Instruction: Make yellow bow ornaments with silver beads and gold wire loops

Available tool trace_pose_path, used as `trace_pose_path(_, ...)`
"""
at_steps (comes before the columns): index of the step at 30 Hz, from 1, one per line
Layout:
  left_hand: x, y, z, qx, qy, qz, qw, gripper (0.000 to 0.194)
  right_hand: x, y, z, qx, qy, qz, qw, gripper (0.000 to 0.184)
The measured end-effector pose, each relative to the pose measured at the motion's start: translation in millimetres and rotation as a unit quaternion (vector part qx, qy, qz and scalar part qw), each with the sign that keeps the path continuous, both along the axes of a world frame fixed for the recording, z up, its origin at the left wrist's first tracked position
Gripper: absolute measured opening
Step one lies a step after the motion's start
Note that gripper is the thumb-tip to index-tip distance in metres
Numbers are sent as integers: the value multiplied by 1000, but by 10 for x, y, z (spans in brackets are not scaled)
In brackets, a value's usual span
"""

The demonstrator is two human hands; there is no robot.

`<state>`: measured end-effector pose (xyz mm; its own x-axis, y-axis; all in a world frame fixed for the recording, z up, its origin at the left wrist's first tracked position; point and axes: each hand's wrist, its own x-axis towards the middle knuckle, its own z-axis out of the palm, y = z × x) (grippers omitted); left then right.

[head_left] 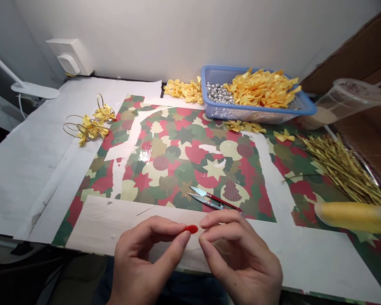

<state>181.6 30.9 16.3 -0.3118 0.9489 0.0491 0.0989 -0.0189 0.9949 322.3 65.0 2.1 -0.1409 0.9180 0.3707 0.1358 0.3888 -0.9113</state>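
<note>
L hand [147, 256] pinches small glossy red oval piece [192, 229], just wearer's side of red-handled metal snips [224, 202]; R hand [243, 254] pinched shut, apparently on thin pale thread [221, 249]. Piece prob. light, stiff, slightly slippery; best held by flat faces.

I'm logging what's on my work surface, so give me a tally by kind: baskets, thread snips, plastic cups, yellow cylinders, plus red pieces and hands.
Blue basket: 1
Thread snips: 1
Plastic cup: 1
Yellow cylinder: 1
Red piece: 1
Hands, left hand and right hand: 2
Total: 7
</note>
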Motion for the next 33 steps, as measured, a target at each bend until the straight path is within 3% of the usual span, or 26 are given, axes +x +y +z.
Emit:
trace_pose_path(13, 5, -3, 9, 73, 70, 12, 995, 23, -7, 13, 23, -6, -7, 2, 1000, 15)
trace_pose_path(23, -17, 7, 17, 64, 90, -18, 994, 20, -4, 30, -7, -3, 9, 5, 1000, 14)
trace_pose_path(33, 23, 12, -4, -22, -89, 37, 995, 31, -19, 29, 38, -25, 32, 39, 998, 19)
